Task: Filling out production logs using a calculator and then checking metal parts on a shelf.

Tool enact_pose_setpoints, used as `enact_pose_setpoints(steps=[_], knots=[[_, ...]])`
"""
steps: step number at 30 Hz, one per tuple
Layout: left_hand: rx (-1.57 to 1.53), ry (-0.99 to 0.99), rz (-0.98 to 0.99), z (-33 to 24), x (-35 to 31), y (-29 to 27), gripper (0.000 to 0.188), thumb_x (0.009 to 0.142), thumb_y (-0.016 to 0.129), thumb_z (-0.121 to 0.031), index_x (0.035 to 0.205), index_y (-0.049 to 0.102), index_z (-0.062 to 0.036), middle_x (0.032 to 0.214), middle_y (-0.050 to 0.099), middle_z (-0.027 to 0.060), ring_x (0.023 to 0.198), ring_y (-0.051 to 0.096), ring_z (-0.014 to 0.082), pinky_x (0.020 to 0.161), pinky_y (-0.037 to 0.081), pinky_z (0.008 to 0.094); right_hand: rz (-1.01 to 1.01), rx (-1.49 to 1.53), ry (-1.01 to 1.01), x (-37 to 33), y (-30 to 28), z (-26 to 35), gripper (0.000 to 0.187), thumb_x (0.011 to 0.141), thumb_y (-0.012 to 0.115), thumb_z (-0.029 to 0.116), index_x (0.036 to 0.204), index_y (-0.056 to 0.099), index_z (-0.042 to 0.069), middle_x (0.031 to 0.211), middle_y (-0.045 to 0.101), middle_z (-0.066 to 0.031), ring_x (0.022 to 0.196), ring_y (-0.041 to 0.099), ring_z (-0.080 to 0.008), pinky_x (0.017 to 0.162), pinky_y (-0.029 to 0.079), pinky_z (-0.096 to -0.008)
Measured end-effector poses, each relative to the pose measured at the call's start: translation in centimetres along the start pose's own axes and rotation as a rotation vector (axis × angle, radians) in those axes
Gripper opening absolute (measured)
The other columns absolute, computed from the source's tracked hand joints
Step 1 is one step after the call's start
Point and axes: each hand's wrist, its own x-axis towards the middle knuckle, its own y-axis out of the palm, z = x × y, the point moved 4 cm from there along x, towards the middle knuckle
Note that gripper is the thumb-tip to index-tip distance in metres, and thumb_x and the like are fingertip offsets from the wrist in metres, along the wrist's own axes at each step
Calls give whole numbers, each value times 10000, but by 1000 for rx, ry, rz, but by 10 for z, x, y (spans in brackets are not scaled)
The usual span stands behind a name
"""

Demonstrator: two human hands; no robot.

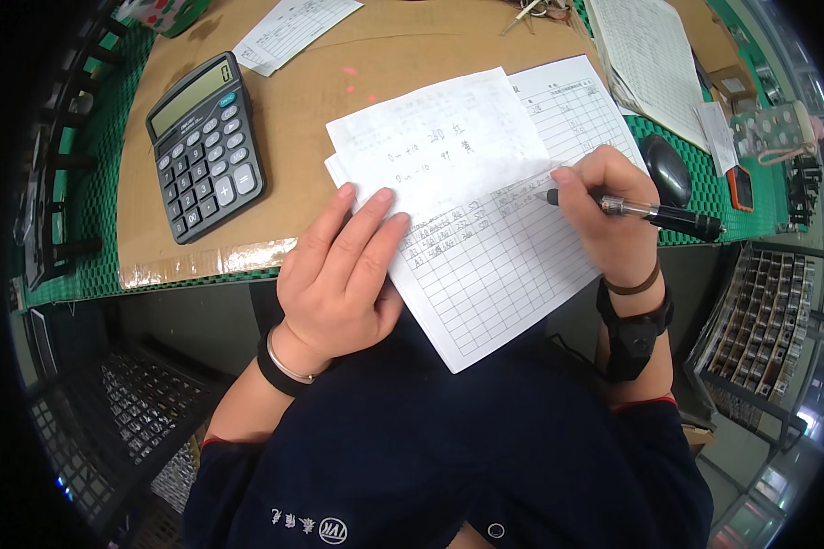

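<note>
While the right hand (pixel 609 206) holds the black pen (pixel 677 218) over the gridded form (pixel 494 284), the left hand (pixel 339 279) lies palm down at the papers' left edge. Right fingers: clamped on the pen, thumb and index near the tip. Left fingers: slightly apart, tips on the paper. Whether the nib touches the form, cannot tell. Form sits angled at the table's near edge, lower corner overhanging; a handwritten slip (pixel 439 128) covers part of its upper area.

For neat entries: press the left fingers flat so slip and form can't slide separately; write with light pressure, since the overhanging part probably lacks backing. Pushing the form further onto the cardboard (pixel 293 137) would likely firm it up. Check each figure against its row and column, as the cells are small. Calculator (pixel 206 151) is well clear, left; mouse (pixel 666 171) sits near the right wrist, so mind the elbow swing.
</note>
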Motion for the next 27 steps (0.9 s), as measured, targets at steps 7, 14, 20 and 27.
enact_pose_setpoints(steps=[7, 14, 20, 27], knots=[[19, -7, 19, 0, -1, 0, 477, 646, 583, -69, 1107, 707, -78, 1202, 681, 82, 1173, 607, 300, 780, 515, 311, 0, -5, -28, 0, 0, -3, 316, 829, 693, -15, 651, 440, 47, 594, 423, 16, 545, 356, -66, 495, 303, -248], [23, -12, 15, 0, -1, 1, 475, 651, 584, -74, 1110, 708, -81, 1206, 681, 80, 1177, 606, 301, 778, 511, 309, -25, 14, -19, 0, -2, -5, 321, 832, 687, -15, 649, 431, 52, 586, 403, 19, 547, 348, -62, 493, 299, -249], [23, -4, 11, 0, -2, 1, 481, 646, 584, -74, 1111, 708, -77, 1205, 681, 83, 1181, 604, 303, 777, 511, 309, -45, 9, -33, 0, -2, -7, 331, 830, 683, -19, 650, 415, 53, 588, 390, 19, 552, 337, -65, 494, 295, -249], [14, -8, 13, 1, -1, 0, 484, 641, 586, -69, 1110, 707, -73, 1204, 681, 88, 1174, 607, 306, 783, 515, 316, -41, 6, -25, -1, -3, -11, 329, 832, 688, -18, 661, 417, 55, 593, 383, 21, 557, 328, -63, 493, 290, -249]])
